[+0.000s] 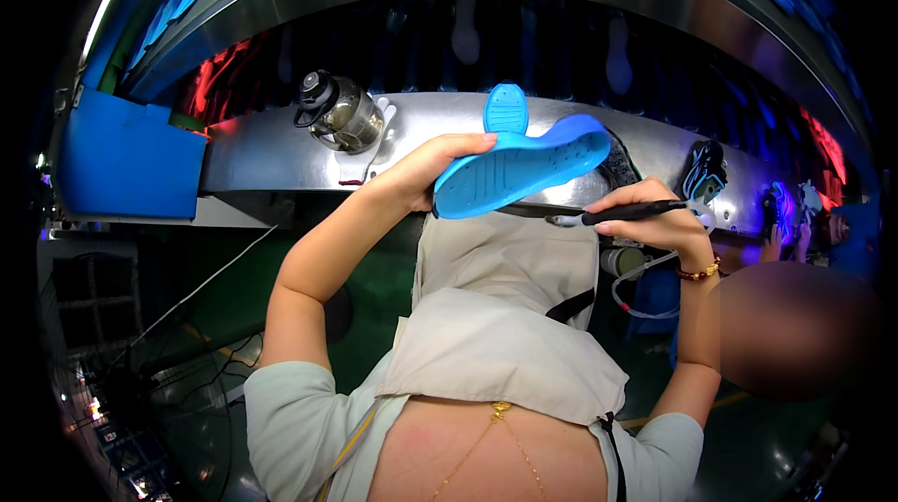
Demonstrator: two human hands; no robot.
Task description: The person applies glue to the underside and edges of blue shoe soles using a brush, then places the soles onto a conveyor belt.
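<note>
A bright blue shoe sole (524, 173) is raised above the near edge of the metal worktop, tilted so its hollow, ribbed inside shows. My left hand (432, 170) grips it at its left end, thumb along the upper rim. In my right hand (645, 212) is a brush (627, 213) with a black handle and a pale tip. The tip points left, just below the sole and apart from it. A thin, clear tube (645, 313) loops below the right wrist. Behind the held sole, a second blue sole (506, 109) lies on the worktop.
A clear bottle with a black lid (344, 114) stands left on the metal worktop (253, 156). Dark shoes (705, 171) sit to the right. Soles line the dark slot of the machine behind. At far right are another person's hands (786, 245). A blue box (131, 151) borders the left.
</note>
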